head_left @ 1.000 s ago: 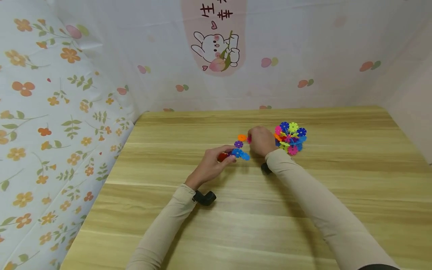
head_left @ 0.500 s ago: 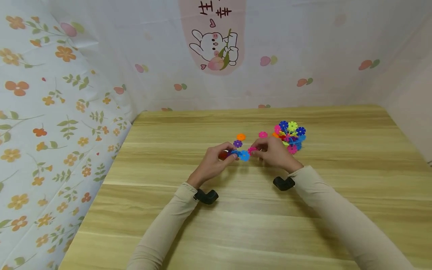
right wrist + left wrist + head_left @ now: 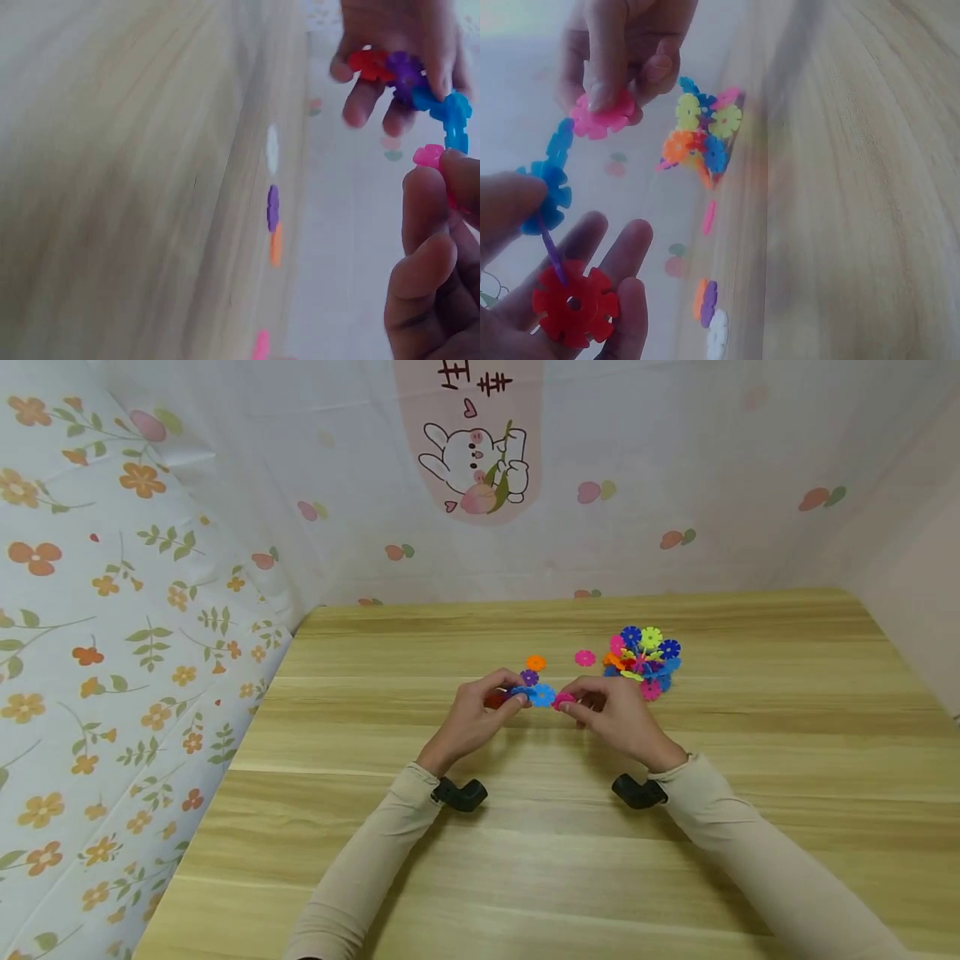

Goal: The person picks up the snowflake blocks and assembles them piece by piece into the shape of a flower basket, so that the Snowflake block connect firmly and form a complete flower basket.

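My left hand [image 3: 478,714] pinches a short chain of flower-shaped interlocking discs between thumb and fingers. In the left wrist view the chain has a red disc [image 3: 592,315] lying over the fingers, then a purple disc [image 3: 405,71], a blue disc [image 3: 553,201] under the thumb and a light blue disc [image 3: 542,695] at the far end. From the right, my right hand [image 3: 624,714] pinches a pink disc [image 3: 562,701] by its edge. The pink disc meets the light blue one edge to edge, set at an angle to it.
Loose on the wooden table [image 3: 525,860] lie an orange disc [image 3: 536,662], a purple disc [image 3: 530,677], a pink disc [image 3: 585,658] and a white disc [image 3: 717,334]. A ball-like cluster [image 3: 645,664] of joined discs stands behind my right hand. Printed cloth [image 3: 675,460] hangs behind the table.
My right hand has come from beside the cluster toward me and left with a pink disc, bringing it against the light blue disc. The left hand stays nearly in place, its chain slightly turned.
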Tool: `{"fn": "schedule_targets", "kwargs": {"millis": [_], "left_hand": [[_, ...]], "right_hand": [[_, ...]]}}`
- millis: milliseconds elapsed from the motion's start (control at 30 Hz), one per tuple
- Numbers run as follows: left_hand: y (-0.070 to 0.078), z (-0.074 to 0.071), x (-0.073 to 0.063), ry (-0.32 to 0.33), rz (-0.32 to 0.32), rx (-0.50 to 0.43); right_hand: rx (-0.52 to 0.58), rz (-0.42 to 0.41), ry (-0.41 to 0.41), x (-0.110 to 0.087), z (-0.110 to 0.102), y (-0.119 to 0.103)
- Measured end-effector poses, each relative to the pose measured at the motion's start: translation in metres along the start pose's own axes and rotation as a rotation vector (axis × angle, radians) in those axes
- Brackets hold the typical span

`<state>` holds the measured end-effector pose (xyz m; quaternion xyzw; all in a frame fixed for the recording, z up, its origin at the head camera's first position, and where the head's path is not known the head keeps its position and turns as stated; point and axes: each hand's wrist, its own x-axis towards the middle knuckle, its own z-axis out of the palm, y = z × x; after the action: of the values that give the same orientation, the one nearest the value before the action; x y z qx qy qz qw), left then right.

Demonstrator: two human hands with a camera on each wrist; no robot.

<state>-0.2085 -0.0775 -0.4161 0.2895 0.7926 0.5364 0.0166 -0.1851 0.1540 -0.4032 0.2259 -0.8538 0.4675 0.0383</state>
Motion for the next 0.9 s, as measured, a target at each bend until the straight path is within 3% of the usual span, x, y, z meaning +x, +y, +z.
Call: {"fn": "schedule_targets", "kwargs": {"millis": [167, 500, 733, 900], "left_hand": [[0.002, -0.002, -0.001, -0.016, 0.01, 0.026], [0.004, -0.001, -0.001, -0.033, -0.003, -0.016], [0.041, 0.002, -0.004, -0.009, -0.008, -0.031], [0.039, 0.008, -0.005, 0.032, 0.009, -0.026]], "right_hand": [[-0.07, -0.103, 0.03, 0.0, -0.001, -0.003], [-0.042, -0.108, 0.069, -0.002, 0.0, -0.005], [0.052, -0.079, 0.089, -0.007, -0.003, -0.03], [0.099, -0.11, 0.076, -0.005, 0.003, -0.011]]}}
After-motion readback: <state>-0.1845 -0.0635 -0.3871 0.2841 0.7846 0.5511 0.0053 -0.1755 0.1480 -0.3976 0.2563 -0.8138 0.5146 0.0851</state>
